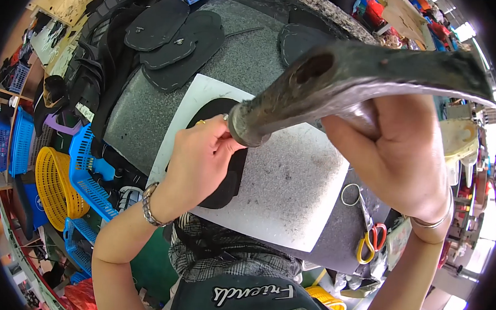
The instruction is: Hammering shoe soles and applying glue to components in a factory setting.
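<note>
My right hand (402, 157) is closed around a hammer (364, 77), raised close to the camera, so its dark worn metal head covers much of the upper middle. The hammer's round striking face overlaps the view of my left fingertips; whether they touch cannot be told. My left hand (197, 163) is pinched over a rounded black flat piece (223, 192), and whatever lies between its fingertips is hidden. That piece lies on a white board (290, 196) speckled with dark marks, set on a grey stone-like worktop (143, 116).
Overlapping black shaped pieces (194, 65) lie at the far left of the worktop, another (299, 40) behind the hammer. Scissors (366, 214) with red and yellow handles lie right of the board beside a thin pale loop (343, 196). Blue (80, 157) and yellow (61, 190) baskets stand left.
</note>
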Available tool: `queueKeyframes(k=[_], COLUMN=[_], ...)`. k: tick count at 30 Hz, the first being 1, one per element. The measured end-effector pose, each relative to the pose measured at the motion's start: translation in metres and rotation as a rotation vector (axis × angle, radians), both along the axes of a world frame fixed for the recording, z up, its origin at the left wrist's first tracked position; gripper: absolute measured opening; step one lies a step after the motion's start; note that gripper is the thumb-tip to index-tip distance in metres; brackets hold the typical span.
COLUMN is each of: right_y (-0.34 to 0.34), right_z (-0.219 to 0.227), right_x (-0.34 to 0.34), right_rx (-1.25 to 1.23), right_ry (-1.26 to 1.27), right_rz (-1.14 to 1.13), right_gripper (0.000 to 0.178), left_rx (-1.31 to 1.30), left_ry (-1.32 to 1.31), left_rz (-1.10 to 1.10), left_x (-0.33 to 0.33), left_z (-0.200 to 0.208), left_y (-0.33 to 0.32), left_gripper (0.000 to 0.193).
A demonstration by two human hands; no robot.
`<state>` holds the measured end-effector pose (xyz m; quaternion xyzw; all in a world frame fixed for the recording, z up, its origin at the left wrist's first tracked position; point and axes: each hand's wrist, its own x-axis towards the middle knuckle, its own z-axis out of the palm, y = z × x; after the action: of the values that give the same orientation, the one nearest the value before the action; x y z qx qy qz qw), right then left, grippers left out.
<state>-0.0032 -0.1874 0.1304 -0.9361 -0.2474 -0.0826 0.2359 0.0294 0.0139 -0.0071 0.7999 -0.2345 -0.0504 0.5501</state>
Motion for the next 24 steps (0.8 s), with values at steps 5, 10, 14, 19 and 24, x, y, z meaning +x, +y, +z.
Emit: queueKeyframes(k=[5,10,14,19,24], right_y=[0.000,-0.011,-0.004,-0.003,-0.004], right_z=[-0.017,-0.021,0.006,-0.008,-0.003], right_x=[0.005,-0.002,0.010,0.005,0.008], right_rx=[-0.381,-0.098,0.028,-0.343,-0.048], right_ry=[0.277,0.086,-0.044,0.087,0.058], right_rz=[-0.009,-0.006,-0.044,-0.082,-0.064], right_gripper=[0.023,0.026,0.024,0.028,0.028], left_rx=[0.213,-0.030,0.056,0.318,-0.015], left_ry=[-0.423,0.057,-0.111,-0.472,0.011], left_rz=[-0.052,0.004,-0.006,-0.062,0.047], left_x=[-0.004,0.004,0.002,-0.003,0.007], left_z=[0.009,0.003,-0.001,0.010,0.002], left_y=[-0.006,-0.007,-0.004,-0.010,-0.010], left_gripper=[0.006,0.010,0.012,0.010,0.011])
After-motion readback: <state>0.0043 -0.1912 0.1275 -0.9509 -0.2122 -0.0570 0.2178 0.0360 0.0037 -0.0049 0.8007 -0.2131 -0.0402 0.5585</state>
